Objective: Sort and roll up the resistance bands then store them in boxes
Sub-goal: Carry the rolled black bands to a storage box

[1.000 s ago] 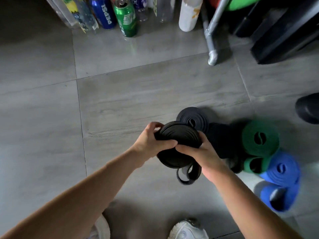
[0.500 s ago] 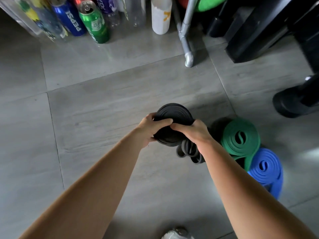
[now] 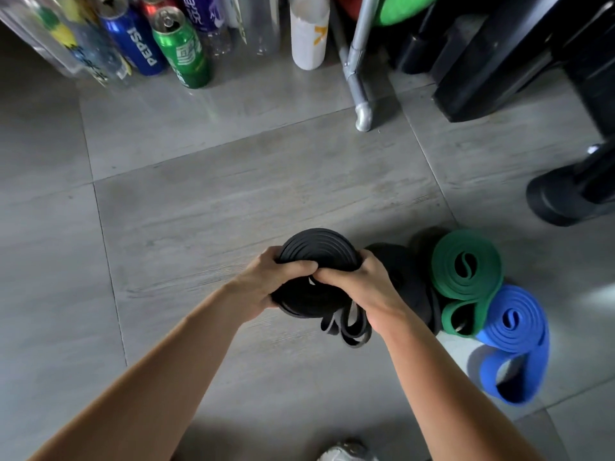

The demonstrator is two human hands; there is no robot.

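Grey tile floor (image 3: pixel 199 211), cans (image 3: pixel 179 44) standing far beyond the fingers. Item: black band (image 3: pixel 316 251), part-rolled, being held above the floor. Left hand (image 3: pixel 266 287) and right hand (image 3: pixel 362 287) are gripping the coil from either side, fingers (image 3: pixel 296 266) curling over its face and meeting at the middle. Loose tail (image 3: pixel 346 327) is hanging below the fingers, unrolled. Green roll (image 3: pixel 466 264) and blue roll (image 3: pixel 512 324) are lying on the floor right of the fingers, outer ends slack. Risk: the rubber is probably pushing outward; easing the grip could let the coil spring open, and the dangling tail could twist while winding in.
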